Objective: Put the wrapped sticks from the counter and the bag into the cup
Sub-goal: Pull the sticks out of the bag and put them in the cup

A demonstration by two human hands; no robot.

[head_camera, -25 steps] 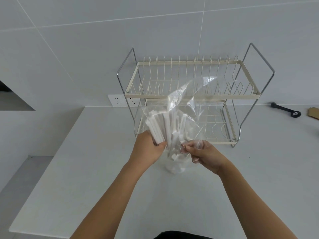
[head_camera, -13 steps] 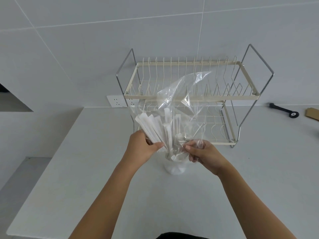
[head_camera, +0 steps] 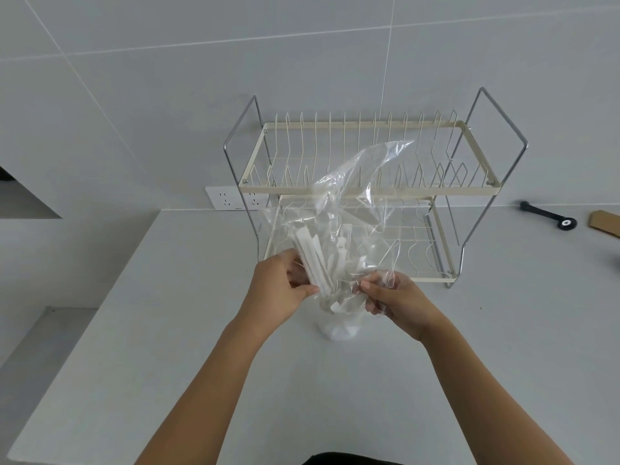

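My left hand [head_camera: 281, 290] grips the wrapped sticks [head_camera: 315, 260] through the bag [head_camera: 349, 203]; my right hand [head_camera: 396, 297] pinches its plastic. The cup [head_camera: 339, 330] stands at centre frame beneath; I'd steady the bag's mouth over it and tip slowly.

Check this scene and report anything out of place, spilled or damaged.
Nothing is spilled or damaged. The left hand grips a bundle of wrapped sticks, the right hand pinches the clear bag, both above the cup. A black tool lies loose on the counter.
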